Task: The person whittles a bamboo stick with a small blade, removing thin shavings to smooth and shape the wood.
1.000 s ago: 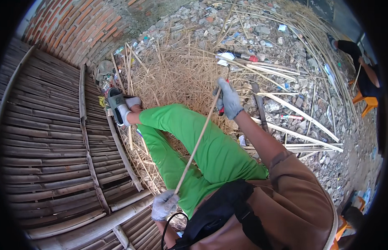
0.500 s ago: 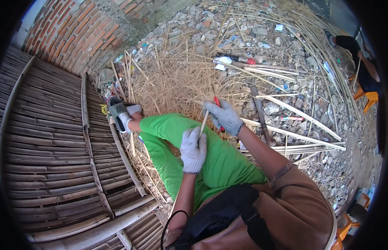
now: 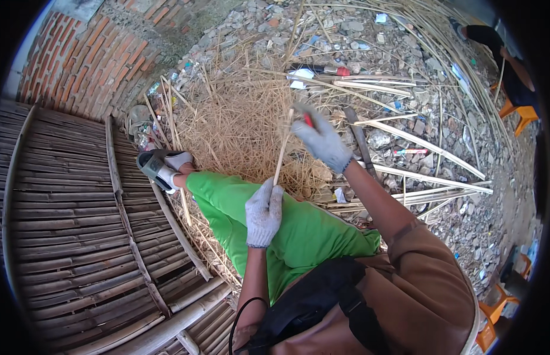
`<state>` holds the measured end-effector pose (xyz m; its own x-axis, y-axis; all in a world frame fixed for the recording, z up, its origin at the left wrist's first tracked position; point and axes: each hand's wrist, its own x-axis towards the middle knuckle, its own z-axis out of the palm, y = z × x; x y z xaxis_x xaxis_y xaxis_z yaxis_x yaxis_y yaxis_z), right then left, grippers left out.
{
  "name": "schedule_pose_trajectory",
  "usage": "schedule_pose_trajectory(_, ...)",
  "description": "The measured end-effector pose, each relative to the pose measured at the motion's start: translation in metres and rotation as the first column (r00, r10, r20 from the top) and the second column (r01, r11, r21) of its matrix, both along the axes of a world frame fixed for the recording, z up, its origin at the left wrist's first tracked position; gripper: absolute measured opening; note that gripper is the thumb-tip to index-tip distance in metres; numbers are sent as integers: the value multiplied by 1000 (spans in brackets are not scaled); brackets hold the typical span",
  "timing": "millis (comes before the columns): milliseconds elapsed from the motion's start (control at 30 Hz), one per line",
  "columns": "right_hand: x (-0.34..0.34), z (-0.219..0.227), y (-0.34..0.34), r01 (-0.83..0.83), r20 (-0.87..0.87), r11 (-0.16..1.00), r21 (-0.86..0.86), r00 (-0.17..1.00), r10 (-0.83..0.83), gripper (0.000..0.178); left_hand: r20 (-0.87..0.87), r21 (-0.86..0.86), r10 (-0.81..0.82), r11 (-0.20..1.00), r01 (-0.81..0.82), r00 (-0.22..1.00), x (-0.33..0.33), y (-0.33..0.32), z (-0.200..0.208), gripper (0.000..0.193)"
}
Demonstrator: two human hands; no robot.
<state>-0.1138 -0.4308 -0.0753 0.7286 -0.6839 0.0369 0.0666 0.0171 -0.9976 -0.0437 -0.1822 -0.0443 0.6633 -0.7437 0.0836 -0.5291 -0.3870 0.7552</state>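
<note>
My left hand [image 3: 264, 216], in a white knit glove, is closed round the lower end of a thin pale bamboo stick [image 3: 281, 154]. The stick tilts up and away over my green trousers. Close to its upper end is my right hand [image 3: 323, 141], gloved the same way and smeared by motion. Its fingers are wrapped round a red-handled knife [image 3: 309, 120], of which only a bit of red shows; the blade is too blurred to make out. A heap of fine shavings [image 3: 239, 118] lies on the ground beyond both hands.
A bamboo slat platform [image 3: 68, 225] fills the left, below a brick wall [image 3: 91, 59]. On the rubble at right lie split bamboo strips [image 3: 429, 148] and a long dark blade-like tool [image 3: 359, 139]. Another person [image 3: 514, 77] sits on an orange stool [image 3: 517, 118] at far right.
My right hand has moved up and away along the stick to its far end. My left hand has shifted slightly left and nearer, and more of the stick shows. The whole view has shifted a little.
</note>
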Motion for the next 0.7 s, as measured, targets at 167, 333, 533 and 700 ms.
schedule_pose_trajectory(167, 6, -1, 14, -198, -390, 919, -341, 919, 53, 67, 116, -14, 1, 1000, 1, 993, -3, -12, -20, 36)
schedule_pose_trajectory(333, -3, -17, 15, -340, -500, 919, -198, 842, 203, 68, 317, 119, -16, 993, -24, 948, -7, 1, -28, 32)
schedule_pose_trajectory(533, -45, 26, 29, -303, -327, 939, 165, 881, 342, 49, 298, 8, -165, 985, 171, 940, 13, 36, -23, 32)
schedule_pose_trajectory(700, -71, 62, -4, 131, -153, 916, 380, 985, -78, 35, 234, 26, -53, 998, 49, 971, 55, 84, -41, 34)
